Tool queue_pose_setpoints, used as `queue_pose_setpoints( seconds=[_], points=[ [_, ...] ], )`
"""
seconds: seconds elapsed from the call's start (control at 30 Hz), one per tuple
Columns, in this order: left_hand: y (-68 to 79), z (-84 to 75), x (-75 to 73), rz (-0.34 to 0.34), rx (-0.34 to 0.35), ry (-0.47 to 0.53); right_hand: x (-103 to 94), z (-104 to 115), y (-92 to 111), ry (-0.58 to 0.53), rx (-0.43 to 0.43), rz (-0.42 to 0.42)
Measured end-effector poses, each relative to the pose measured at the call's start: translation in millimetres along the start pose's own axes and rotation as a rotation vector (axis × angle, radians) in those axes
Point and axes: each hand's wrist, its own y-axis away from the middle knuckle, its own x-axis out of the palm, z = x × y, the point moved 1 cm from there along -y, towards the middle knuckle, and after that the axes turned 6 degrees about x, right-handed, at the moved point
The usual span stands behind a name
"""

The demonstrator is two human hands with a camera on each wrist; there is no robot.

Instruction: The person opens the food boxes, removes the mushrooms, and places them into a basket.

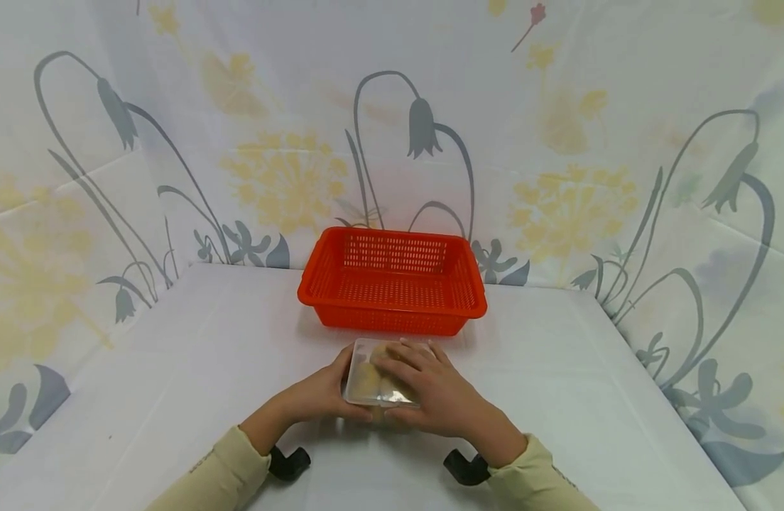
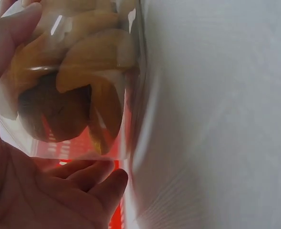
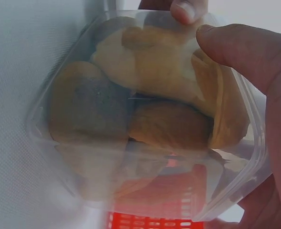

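A clear plastic box (image 1: 361, 392) with a lid sits on the white table between my two hands. Through its walls show several rounded yellow-brown pieces (image 3: 171, 126), some with darker patches; their exact kind is unclear. My left hand (image 1: 315, 395) holds the box's left side, its thumb along the near face and its fingers (image 2: 95, 183) towards the far end. Over the lid from the right lies my right hand (image 1: 439, 394), fingers spread across the top and thumb (image 3: 243, 47) bent down on the near face. Both thumb tips come close together there.
A red perforated plastic basket (image 1: 392, 321) stands just behind the box, near the back of the white table (image 1: 238, 312). Two black bent pieces (image 1: 290, 465) show beside the sleeve cuffs. Flower-printed cloth (image 1: 392, 177) hangs behind and at both sides.
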Motion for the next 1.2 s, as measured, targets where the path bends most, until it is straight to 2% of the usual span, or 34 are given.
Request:
queue_pose_setpoints(
  seconds=[0.33, 0.6, 0.77, 1.03, 1.2],
  points=[
    [-1.8, 2.8, 1.2, -0.022, -0.007, 0.02, 2.5, -4.0, -1.6, -0.025, -0.011, -0.025],
    [-12.3, 1.2, 0.3, -0.013, -0.027, 0.005, 2.3, -11.3, -2.6, -0.037, -0.008, -0.05],
    [-12.1, 0.1, 2.9, -0.017, -0.011, 0.025, 6.3, -12.3, -1.7, -0.059, -0.053, -0.087],
    [-11.6, -4.4, 7.7, -0.067, 0.024, -0.032, 14.4, -13.8, -1.5, -0.003, -0.088, -0.147],
    [-11.1, -3.4, 7.9, -0.082, 0.025, -0.027, 15.9, -12.4, -1.9, 0.01, -0.133, -0.188]
  ],
)
